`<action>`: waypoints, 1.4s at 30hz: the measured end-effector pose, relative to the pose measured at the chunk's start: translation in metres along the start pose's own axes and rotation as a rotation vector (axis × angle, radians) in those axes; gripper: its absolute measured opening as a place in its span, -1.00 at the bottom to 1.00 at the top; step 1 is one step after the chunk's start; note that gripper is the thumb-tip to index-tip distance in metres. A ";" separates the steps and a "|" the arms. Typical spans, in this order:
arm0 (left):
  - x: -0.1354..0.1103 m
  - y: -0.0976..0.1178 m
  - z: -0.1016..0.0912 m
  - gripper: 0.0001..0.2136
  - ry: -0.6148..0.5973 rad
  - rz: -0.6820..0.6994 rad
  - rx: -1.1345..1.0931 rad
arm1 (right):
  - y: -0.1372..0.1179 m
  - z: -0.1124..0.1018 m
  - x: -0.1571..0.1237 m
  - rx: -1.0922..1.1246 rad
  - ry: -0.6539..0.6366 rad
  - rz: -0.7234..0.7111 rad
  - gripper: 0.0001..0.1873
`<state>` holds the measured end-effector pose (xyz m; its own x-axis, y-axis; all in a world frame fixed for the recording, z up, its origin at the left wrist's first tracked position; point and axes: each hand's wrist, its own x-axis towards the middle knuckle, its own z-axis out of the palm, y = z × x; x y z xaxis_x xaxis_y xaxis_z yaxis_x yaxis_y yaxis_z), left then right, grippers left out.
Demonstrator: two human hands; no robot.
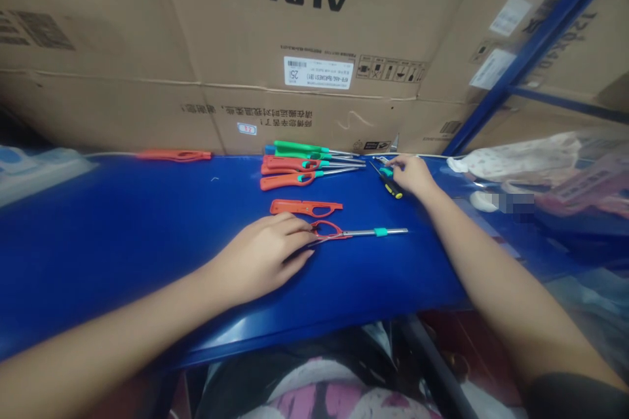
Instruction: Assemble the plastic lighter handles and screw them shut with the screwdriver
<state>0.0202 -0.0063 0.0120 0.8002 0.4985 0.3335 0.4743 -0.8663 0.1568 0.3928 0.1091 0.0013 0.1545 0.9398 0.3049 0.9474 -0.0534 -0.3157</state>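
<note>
My left hand point(265, 255) lies palm down on the blue bench point(122, 236), its fingers curled over the red handle end of a long lighter point(361, 232) with a metal tube and a teal collar. A separate red lighter shell point(304, 208) lies just beyond that hand. My right hand point(411, 173) reaches to the back of the bench and pinches something small beside a black and yellow screwdriver point(390, 186). A pile of assembled red and green lighters point(307, 163) sits to the left of that hand.
Another red shell point(174, 156) lies at the back left. Large cardboard boxes point(246, 46) wall off the rear of the bench. A blue rack post point(521, 52) slants up at right, with plastic bags point(531, 160) beside it.
</note>
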 end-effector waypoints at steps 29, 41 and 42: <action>0.003 -0.012 -0.002 -0.74 0.081 -0.187 0.019 | -0.087 -0.002 -0.057 1.179 -0.625 0.129 -0.72; 0.006 -0.017 0.007 -0.73 0.055 -0.191 -0.099 | -0.098 -0.007 -0.066 0.865 -0.524 -0.011 -0.69; 0.006 -0.017 0.007 -0.74 0.050 -0.189 -0.104 | -0.098 -0.007 -0.066 0.810 -0.485 -0.031 -0.67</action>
<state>0.0197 0.0122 0.0048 0.6801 0.6523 0.3346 0.5718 -0.7576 0.3147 0.2916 0.0495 0.0188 -0.1735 0.9845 -0.0264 0.4380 0.0531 -0.8974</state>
